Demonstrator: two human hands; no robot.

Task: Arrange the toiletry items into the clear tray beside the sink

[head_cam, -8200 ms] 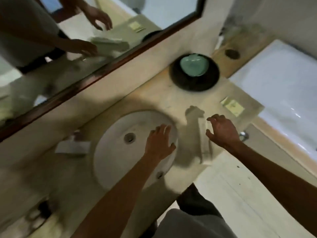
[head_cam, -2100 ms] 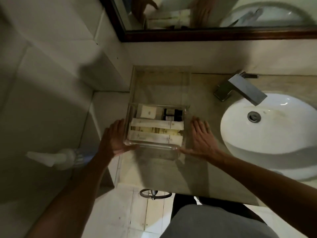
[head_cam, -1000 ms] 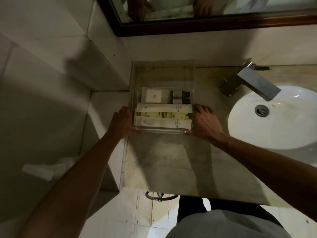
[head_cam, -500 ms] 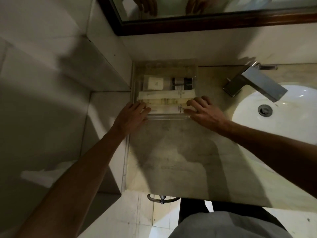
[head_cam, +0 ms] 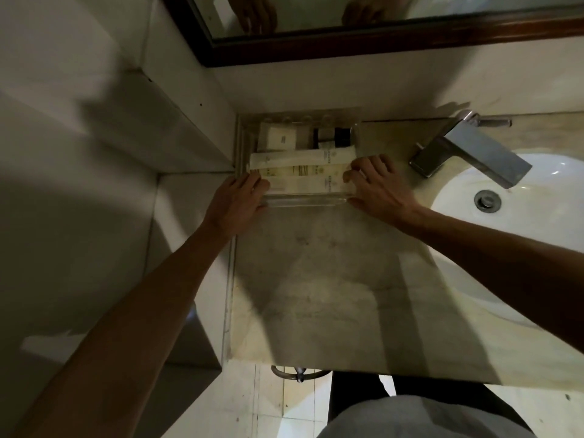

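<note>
Left of the white oval sink (head_cam: 518,197), the clear plastic tray (head_cam: 303,202), already filled with white packets (head_cam: 300,156), is steadied by the left hand (head_cam: 235,203) and right hand (head_cam: 379,184), fingers flat, gripping nothing; little appears left.

the tray (head_cam: 303,202) sits in the counter's back left corner, left of the faucet (head_cam: 471,153). in the tray, long packets (head_cam: 303,170) lie in front, a box (head_cam: 278,139) and bottles (head_cam: 335,137) behind them.
</note>
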